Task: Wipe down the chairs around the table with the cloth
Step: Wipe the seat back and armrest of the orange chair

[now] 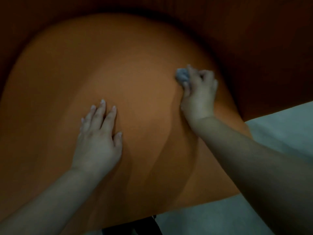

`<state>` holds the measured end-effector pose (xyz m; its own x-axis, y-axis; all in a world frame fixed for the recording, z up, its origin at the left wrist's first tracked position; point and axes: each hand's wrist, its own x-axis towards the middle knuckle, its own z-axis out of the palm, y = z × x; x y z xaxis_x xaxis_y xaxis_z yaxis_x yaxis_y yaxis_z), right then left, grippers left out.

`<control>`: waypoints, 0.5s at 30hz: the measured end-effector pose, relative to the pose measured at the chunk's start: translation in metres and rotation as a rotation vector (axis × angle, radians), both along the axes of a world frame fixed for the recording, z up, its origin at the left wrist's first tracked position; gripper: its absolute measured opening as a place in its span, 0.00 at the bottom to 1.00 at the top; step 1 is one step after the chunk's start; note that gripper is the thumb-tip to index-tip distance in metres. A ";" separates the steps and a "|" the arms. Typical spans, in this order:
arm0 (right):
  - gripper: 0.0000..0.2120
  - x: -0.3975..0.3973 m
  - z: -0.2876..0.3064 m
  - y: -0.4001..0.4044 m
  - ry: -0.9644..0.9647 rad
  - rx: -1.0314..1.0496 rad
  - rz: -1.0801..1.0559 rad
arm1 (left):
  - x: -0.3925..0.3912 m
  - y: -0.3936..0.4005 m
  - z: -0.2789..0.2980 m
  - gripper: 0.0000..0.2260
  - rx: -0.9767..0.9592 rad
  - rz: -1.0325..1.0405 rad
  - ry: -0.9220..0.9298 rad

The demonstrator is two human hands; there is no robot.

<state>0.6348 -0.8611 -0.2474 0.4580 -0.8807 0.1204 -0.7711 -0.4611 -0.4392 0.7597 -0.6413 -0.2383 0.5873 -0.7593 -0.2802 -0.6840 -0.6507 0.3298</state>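
Right hand (pixel 198 94) pinches bunched cloth (pixel 182 76) on orange chair (pixel 118 56); left hand (pixel 98 138) rests flat, fingers straight.

The chair seat (pixel 135 68) is a plain orange, without pattern, brighter toward its far rim and shading to duller brown where shadows cross it. The surface behind it (pixel 254 31) is a darker reddish brown. The cloth (pixel 182 76) is pale grey-blue, blurred. The floor (pixel 279 133) is a pale grey-green, plain. Under the seat's near edge shows something black (pixel 132 226).
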 end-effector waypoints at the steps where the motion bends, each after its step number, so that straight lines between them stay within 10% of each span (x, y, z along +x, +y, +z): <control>1: 0.21 0.003 0.000 0.012 -0.002 -0.013 0.142 | -0.001 -0.001 0.001 0.30 0.009 0.001 0.004; 5: 0.22 -0.040 0.003 0.048 0.053 -0.004 0.581 | 0.001 0.002 0.001 0.30 0.003 -0.015 0.007; 11: 0.20 -0.019 0.002 -0.022 -0.018 0.040 -0.035 | 0.005 0.003 0.002 0.29 -0.019 -0.049 0.025; 15: 0.21 0.029 -0.002 0.027 0.007 -0.019 0.190 | 0.010 0.008 0.006 0.28 -0.042 -0.064 0.035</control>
